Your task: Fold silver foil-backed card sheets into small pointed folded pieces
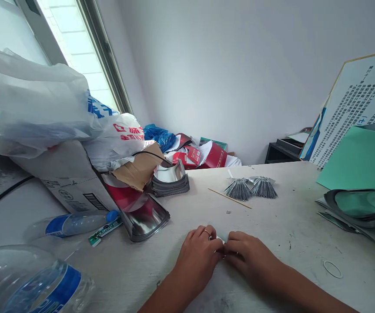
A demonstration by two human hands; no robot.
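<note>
My left hand (196,257) and my right hand (252,254) meet above the table, fingertips curled and pinched together. A sliver of a small white piece (220,239) shows between them; its kind is hidden by the fingers. The left hand wears a ring. Beyond the hands, two fanned bundles of thin grey metal strips (238,189) lie side by side. A thin wooden stick (229,198) rests slantwise just left of them. A white elastic loop (333,269) lies to the right of my right forearm.
To the left are curved shiny metal sheets (148,217), a stack of similar pieces (170,180), a cardboard box (76,182) under plastic bags (44,104), and water bottles (76,224). Green sheets (363,169) and a printed board (357,100) stand right. A wall (233,74) closes the back.
</note>
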